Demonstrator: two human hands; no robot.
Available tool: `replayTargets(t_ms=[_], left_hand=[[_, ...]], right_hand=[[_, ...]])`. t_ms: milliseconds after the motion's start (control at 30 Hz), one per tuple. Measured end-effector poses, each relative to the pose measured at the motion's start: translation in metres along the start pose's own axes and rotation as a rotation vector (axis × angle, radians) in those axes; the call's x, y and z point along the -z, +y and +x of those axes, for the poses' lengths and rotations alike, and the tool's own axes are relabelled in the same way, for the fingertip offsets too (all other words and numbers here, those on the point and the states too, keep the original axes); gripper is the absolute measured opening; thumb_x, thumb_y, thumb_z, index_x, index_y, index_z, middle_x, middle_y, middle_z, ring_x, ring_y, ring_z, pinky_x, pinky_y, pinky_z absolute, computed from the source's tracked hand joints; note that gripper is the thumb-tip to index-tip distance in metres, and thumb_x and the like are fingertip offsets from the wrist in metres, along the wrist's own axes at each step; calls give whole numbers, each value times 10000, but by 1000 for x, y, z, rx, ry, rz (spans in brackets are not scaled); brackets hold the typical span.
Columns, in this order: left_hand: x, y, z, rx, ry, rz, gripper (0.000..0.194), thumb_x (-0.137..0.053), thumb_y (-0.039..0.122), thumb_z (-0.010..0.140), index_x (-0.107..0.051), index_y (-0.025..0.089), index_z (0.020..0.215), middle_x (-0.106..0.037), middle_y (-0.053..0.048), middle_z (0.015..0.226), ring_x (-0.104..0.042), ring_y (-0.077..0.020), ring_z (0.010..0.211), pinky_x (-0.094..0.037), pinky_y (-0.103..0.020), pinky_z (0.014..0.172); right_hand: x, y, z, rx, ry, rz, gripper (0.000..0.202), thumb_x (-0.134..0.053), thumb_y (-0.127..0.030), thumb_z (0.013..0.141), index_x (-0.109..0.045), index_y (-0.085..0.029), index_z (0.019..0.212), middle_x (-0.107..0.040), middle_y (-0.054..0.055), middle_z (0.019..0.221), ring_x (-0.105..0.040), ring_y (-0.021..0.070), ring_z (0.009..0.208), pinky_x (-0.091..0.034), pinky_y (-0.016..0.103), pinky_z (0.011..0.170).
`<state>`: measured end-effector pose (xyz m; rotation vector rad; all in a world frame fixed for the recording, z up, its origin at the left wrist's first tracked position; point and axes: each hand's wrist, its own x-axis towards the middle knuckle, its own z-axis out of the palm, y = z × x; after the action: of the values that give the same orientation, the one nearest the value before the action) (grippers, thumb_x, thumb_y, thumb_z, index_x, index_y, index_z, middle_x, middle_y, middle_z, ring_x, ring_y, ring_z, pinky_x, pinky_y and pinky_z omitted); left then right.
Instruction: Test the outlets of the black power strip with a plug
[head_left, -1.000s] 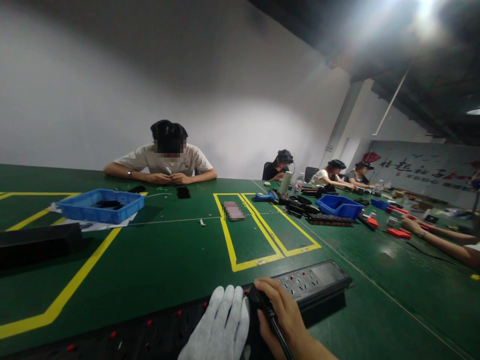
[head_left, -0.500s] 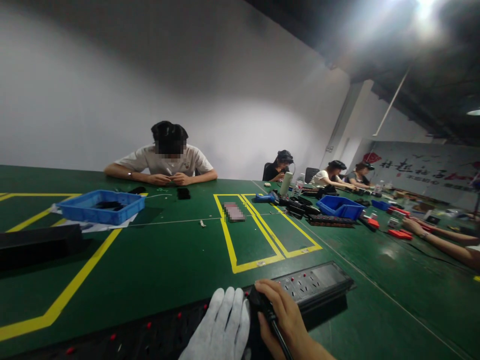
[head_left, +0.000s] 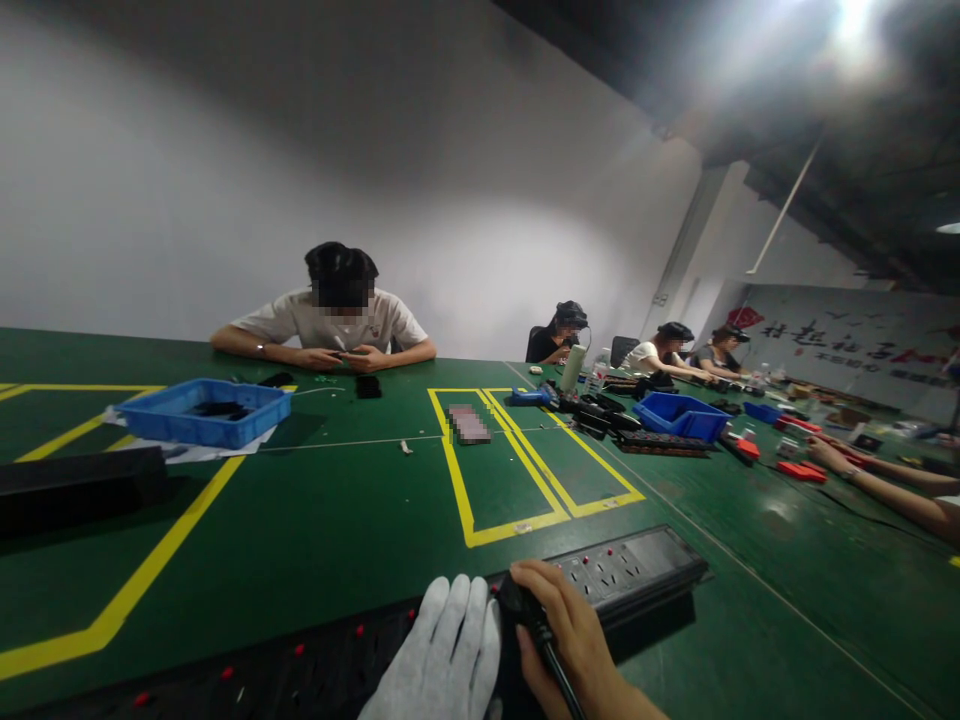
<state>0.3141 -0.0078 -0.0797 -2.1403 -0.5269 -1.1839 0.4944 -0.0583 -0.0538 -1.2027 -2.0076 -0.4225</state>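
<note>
A long black power strip [head_left: 637,567] with sockets and small red parts lies slantwise across the near edge of the green table. My left hand [head_left: 450,650], in a whitish glove, rests flat on the strip with its fingers extended side by side. Just right of it, my bare right hand [head_left: 570,635] is closed around a black plug [head_left: 517,600], holding it against the strip's top. The plug's black cable runs down toward me under the right hand. The plug's contact end is hidden.
A blue tray [head_left: 259,420] sits on paper at the left, behind a long black bar [head_left: 82,490]. A pixelated flat item [head_left: 471,425] lies inside yellow tape lines. A blue bin [head_left: 679,415], tools and several people are farther off.
</note>
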Motion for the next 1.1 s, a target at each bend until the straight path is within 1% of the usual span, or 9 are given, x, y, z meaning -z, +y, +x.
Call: replayTargets(t_ms=[133,300,467,600,667,833,1000,1100], left_hand=[[1,0,-3,-8,-23,14,303,-423,243,868,-628,92,1031,-685,-146,1047,-610,-271,1045,-340,-460,1052],[1,-1,-5,-37,-80,31,323,-441,289,868,-621,100,1058,-690,-131,1070,-621,-273,1032,-376,-447,1017],[-3,-1,-8,-21,-50,30,324,-433,270,867,-610,90,1070,-687,-141,1070,-618,-284,1051,-368,-466,1031],[-6,0,-14,-37,-89,34,344,-456,277,859,-592,93,1116,-661,-161,1129,-598,-293,1097,-330,-493,1066],[-7,1,-15,-40,-85,36,344,-447,273,862,-596,90,1112,-658,-169,1126,-595,-296,1099,-321,-501,1071],[-7,1,-12,-23,-61,25,318,-437,248,866,-623,90,1070,-668,-155,1101,-602,-292,1081,-332,-488,1067],[-4,0,-8,-40,-50,31,322,-423,276,882,-630,91,1045,-680,-151,1064,-611,-287,1050,-346,-483,1048],[-5,0,-8,-44,-54,36,322,-423,279,878,-621,96,1052,-681,-141,1068,-610,-285,1047,-353,-474,1037]], right_hand=[[-1,1,-1,1,-4,-8,485,-445,-84,807,-457,-169,1284,-615,124,1175,-632,201,1086,-547,316,946],[-2,2,-2,8,-5,-22,489,-436,-84,799,-454,-165,1281,-617,125,1169,-632,200,1083,-552,312,935],[0,1,-1,3,6,-27,490,-448,-79,799,-460,-172,1280,-621,120,1176,-635,202,1082,-546,314,945],[2,0,0,-2,-14,-13,495,-458,-83,796,-458,-175,1282,-623,123,1177,-638,209,1078,-545,318,944],[2,-1,0,2,-10,-1,494,-452,-85,799,-453,-172,1286,-621,125,1176,-638,208,1079,-548,317,939],[-1,1,-1,0,-8,8,492,-461,-86,804,-464,-177,1287,-619,122,1186,-636,210,1087,-549,319,939],[-1,2,0,19,9,1,489,-448,-86,799,-462,-164,1282,-618,127,1179,-634,205,1085,-551,313,934],[0,3,0,28,-2,-14,490,-442,-84,799,-459,-162,1282,-617,126,1179,-632,201,1086,-551,304,932]])
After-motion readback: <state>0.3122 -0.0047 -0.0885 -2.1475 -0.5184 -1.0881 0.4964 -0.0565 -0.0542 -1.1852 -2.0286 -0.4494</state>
